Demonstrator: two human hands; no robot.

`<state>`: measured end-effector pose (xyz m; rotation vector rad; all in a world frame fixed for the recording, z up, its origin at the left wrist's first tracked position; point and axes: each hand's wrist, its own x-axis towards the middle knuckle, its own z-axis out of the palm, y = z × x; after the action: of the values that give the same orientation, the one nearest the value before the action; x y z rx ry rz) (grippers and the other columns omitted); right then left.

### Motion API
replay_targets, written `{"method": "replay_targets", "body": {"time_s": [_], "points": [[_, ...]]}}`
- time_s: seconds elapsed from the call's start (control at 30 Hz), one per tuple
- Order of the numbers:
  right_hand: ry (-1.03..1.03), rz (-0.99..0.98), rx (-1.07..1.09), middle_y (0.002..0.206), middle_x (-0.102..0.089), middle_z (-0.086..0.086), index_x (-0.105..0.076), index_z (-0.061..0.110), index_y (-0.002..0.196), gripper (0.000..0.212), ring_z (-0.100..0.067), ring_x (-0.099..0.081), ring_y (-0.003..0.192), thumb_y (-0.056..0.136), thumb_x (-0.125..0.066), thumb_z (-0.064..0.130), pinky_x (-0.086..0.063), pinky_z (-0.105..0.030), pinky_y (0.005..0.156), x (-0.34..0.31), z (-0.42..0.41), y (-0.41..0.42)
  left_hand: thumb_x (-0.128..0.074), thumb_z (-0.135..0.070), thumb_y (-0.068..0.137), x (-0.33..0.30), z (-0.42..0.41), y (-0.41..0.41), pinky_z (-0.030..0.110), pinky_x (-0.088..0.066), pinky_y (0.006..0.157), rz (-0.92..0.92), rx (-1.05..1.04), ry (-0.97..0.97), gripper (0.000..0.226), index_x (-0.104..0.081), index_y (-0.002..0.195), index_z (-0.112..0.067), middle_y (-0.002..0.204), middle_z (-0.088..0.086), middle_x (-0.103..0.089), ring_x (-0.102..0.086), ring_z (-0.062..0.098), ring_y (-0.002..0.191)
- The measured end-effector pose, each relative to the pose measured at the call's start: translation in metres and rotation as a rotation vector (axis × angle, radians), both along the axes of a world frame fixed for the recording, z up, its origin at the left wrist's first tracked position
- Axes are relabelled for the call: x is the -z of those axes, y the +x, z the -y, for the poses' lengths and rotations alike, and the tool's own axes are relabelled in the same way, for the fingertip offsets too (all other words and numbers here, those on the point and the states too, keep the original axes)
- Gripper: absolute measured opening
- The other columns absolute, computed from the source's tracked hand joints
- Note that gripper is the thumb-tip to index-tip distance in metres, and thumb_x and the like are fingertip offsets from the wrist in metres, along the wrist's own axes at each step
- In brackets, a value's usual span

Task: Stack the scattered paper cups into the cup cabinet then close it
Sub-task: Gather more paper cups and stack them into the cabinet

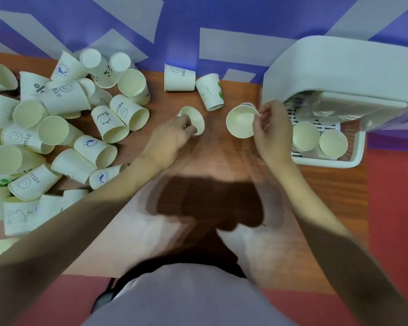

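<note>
The left hand point(172, 137) has its fingers curled round a paper cup point(193, 120) lying on its side on the wooden table point(212, 161), thumb and fingertips pinching its rim; the cup's mouth faces the camera. The right hand point(269, 130) pinches the rim of a second paper cup point(240, 121) between thumb and bent fingers, holding it tilted with its open mouth towards the camera, just beside the cup cabinet point(339, 71).

The white cup cabinet stands at the table's right end with its lid raised; its pulled-out tray point(353, 161) holds two stacks of cups point(318, 142) side by side, mouths outward; further cups sit blurred behind them under the lid, too unclear to count.

Two loose cups lie between the hands and the wall: one printed HELLO point(179, 77); one with a green mark point(210, 91) just beside it.

At the left a heap of scattered cups point(64, 128) lies on the table, well over twenty, overlapping, most on their sides; an exact count cannot be told.
</note>
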<state>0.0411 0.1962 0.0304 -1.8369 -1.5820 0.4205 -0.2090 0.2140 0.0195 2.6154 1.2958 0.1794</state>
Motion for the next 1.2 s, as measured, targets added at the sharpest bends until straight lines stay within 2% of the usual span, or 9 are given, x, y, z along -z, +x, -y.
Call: {"method": "replay_targets", "body": {"time_s": [0.07, 0.17, 0.4, 0.57, 0.8, 0.93, 1.0, 1.1, 1.2], "points": [[0.007, -0.065, 0.041, 0.078, -0.056, -0.004, -0.052, 0.006, 0.094, 0.009, -0.019, -0.052, 0.068, 0.088, -0.053, 0.013, -0.043, -0.039, 0.063, -0.003, 0.023, 0.01, -0.051, -0.017, 0.09, -0.012, 0.026, 0.007, 0.041, -0.046, 0.051, 0.114, -0.006, -0.032, 0.019, -0.062, 0.098, -0.004, 0.095, 0.016, -0.056, -0.056, 0.035, 0.073], [0.012, -0.157, 0.081, 0.073, -0.049, 0.01, -0.051, 0.003, 0.098, 0.01, -0.009, -0.048, 0.062, 0.092, -0.052, 0.011, -0.043, -0.038, 0.061, -0.006, 0.056, 0.028, -0.041, -0.026, 0.092, -0.029, 0.054, 0.026, 0.04, -0.048, 0.057, 0.258, -0.046, -0.071, 0.032, -0.063, 0.103, -0.005, 0.1, 0.013, -0.058, -0.057, 0.034, 0.077], [0.172, -0.276, 0.324, 0.07, -0.044, 0.013, -0.049, 0.012, 0.096, 0.007, 0.0, -0.044, 0.062, 0.091, -0.053, 0.009, -0.039, -0.021, 0.06, -0.027, 0.105, 0.073, -0.054, -0.008, 0.093, -0.058, 0.073, 0.097, 0.028, -0.045, 0.072, 0.566, -0.012, -0.094, 0.014, -0.062, 0.101, 0.001, 0.1, 0.013, -0.057, -0.057, 0.021, 0.083], [0.332, -0.243, 0.537, 0.07, -0.043, 0.015, -0.046, 0.01, 0.089, 0.009, 0.005, -0.044, 0.06, 0.087, -0.051, 0.003, -0.036, -0.012, 0.063, -0.035, 0.098, 0.122, -0.053, -0.009, 0.094, -0.072, 0.051, 0.153, 0.036, -0.049, 0.071, 0.659, 0.117, -0.059, 0.015, -0.062, 0.099, 0.002, 0.097, 0.014, -0.056, -0.057, 0.023, 0.083], [0.264, -0.257, 0.606, 0.07, -0.045, 0.015, -0.041, 0.029, 0.082, 0.025, 0.004, -0.045, 0.059, 0.084, -0.05, 0.005, -0.037, -0.012, 0.062, -0.025, 0.076, 0.159, -0.052, -0.012, 0.095, -0.066, 0.025, 0.213, 0.034, -0.043, 0.062, 0.564, 0.213, 0.026, 0.016, -0.063, 0.097, 0.0, 0.095, 0.014, -0.057, -0.056, 0.025, 0.075], [0.215, -0.238, 0.584, 0.071, -0.046, 0.015, -0.051, 0.008, 0.09, 0.007, 0.005, -0.047, 0.06, 0.084, -0.05, 0.003, -0.037, -0.009, 0.062, -0.005, 0.075, 0.169, -0.05, -0.015, 0.095, -0.053, 0.022, 0.228, 0.032, -0.041, 0.062, 0.516, 0.25, -0.007, 0.019, -0.062, 0.099, 0.0, 0.097, 0.015, -0.057, -0.056, 0.027, 0.076], [0.186, -0.233, 0.59, 0.07, -0.047, 0.011, -0.053, -0.001, 0.093, 0.011, 0.004, -0.047, 0.059, 0.083, -0.05, 0.005, -0.037, -0.011, 0.061, 0.005, 0.074, 0.174, -0.049, -0.013, 0.095, -0.043, 0.024, 0.23, 0.037, -0.045, 0.061, 0.501, 0.266, -0.03, 0.019, -0.061, 0.099, 0.001, 0.098, 0.015, -0.056, -0.056, 0.028, 0.076], [0.126, -0.22, 0.593, 0.068, -0.049, 0.005, -0.052, 0.0, 0.092, 0.012, 0.002, -0.047, 0.058, 0.083, -0.051, 0.008, -0.038, -0.016, 0.061, 0.015, 0.072, 0.175, -0.05, -0.009, 0.095, -0.028, 0.024, 0.229, 0.041, -0.046, 0.061, 0.478, 0.26, -0.065, 0.014, -0.059, 0.1, 0.0, 0.098, 0.014, -0.054, -0.054, 0.028, 0.077], [0.086, -0.186, 0.57, 0.063, -0.044, 0.012, -0.051, 0.004, 0.091, 0.008, 0.002, -0.047, 0.055, 0.084, -0.051, 0.008, -0.034, -0.012, 0.057, 0.02, 0.07, 0.173, -0.053, -0.004, 0.092, -0.017, 0.023, 0.227, 0.042, -0.047, 0.061, 0.437, 0.249, -0.083, 0.01, -0.059, 0.1, 0.0, 0.099, 0.014, -0.054, -0.054, 0.029, 0.077]]}}
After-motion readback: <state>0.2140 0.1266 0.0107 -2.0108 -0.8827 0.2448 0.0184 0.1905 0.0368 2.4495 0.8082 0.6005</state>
